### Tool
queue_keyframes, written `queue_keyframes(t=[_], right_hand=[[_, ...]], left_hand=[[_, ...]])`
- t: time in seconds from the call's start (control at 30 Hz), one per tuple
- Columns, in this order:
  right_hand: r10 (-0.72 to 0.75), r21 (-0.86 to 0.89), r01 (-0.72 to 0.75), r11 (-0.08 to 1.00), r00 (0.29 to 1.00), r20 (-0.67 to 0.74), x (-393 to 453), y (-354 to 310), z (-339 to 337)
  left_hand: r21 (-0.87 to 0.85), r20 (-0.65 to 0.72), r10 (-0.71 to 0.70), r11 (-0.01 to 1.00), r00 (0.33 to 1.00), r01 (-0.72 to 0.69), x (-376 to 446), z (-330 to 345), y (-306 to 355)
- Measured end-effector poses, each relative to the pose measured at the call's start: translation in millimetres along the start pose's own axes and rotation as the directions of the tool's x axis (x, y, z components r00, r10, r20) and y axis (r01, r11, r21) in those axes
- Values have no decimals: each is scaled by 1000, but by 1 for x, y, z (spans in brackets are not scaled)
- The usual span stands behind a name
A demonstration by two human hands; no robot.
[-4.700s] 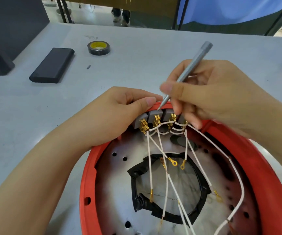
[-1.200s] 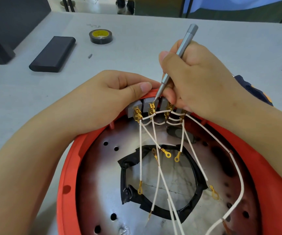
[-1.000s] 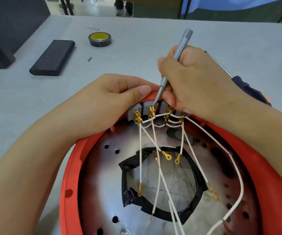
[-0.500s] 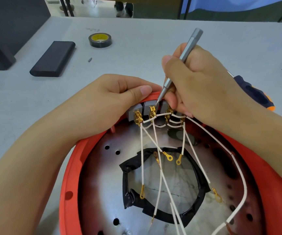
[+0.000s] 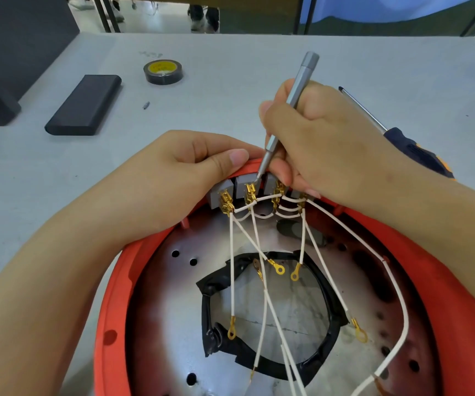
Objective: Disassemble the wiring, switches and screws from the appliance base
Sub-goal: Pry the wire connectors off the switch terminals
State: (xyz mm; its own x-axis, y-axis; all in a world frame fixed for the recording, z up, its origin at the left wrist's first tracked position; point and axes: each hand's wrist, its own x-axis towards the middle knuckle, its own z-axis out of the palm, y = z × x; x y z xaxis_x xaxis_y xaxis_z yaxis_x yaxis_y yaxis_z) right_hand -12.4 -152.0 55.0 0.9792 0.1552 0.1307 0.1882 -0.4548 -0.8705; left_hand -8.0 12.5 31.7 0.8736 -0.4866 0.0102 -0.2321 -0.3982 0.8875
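The red round appliance base (image 5: 110,310) lies open side up, its metal floor ringed by a black gasket. A row of grey switches (image 5: 240,185) sits at its far rim, with gold terminals and several white wires (image 5: 232,267) trailing down to loose ring lugs. My left hand (image 5: 173,178) grips the rim beside the switches, thumb on top. My right hand (image 5: 316,144) holds a slim grey screwdriver (image 5: 293,101) like a pen. Its tip touches the top of the second switch, just above a gold terminal.
On the grey table behind the base lie a black flat block (image 5: 84,105), a roll of black tape (image 5: 163,72), a small loose bit (image 5: 145,105), and a larger screwdriver with a dark blue and orange handle (image 5: 413,152) behind my right wrist. A dark box (image 5: 7,52) stands far left.
My right hand has tilted the grey screwdriver more upright while its tip stays at the second switch. My left hand keeps its grip on the rim. The view shifted slightly.
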Motion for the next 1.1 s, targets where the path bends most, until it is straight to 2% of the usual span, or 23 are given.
queue_keyframes(t=[0.17, 0.27, 0.37, 0.5, 0.67, 0.93, 1.1], right_hand=[[-50, 150, 64, 987, 995, -92, -9, 4, 0], [-145, 60, 148, 987, 989, -40, -9, -1, 1], [-202, -25, 204, 979, 978, 53, -2, -6, 8], [-245, -17, 246, 969, 969, 22, 5, -3, 12], [-259, 1, 259, 966, 966, -20, 8, 3, 11], [-200, -153, 198, 968, 980, 5, 11, 0, 12], [-302, -266, 283, 922, 953, -34, 10, 3, 15]], left_hand=[[-85, 51, 35, 996, 998, -31, 2, 0, -4], [-113, 57, 51, 993, 997, -44, 2, 0, -3], [-50, 20, 69, 996, 997, -68, 3, 0, -3], [-49, -17, 49, 998, 999, -49, 3, 0, -3], [-112, 1, 25, 993, 1000, -24, 3, 1, -5], [-112, 6, 24, 993, 1000, -23, 3, 1, -3], [-60, -7, 32, 998, 999, -33, 3, 1, -3]])
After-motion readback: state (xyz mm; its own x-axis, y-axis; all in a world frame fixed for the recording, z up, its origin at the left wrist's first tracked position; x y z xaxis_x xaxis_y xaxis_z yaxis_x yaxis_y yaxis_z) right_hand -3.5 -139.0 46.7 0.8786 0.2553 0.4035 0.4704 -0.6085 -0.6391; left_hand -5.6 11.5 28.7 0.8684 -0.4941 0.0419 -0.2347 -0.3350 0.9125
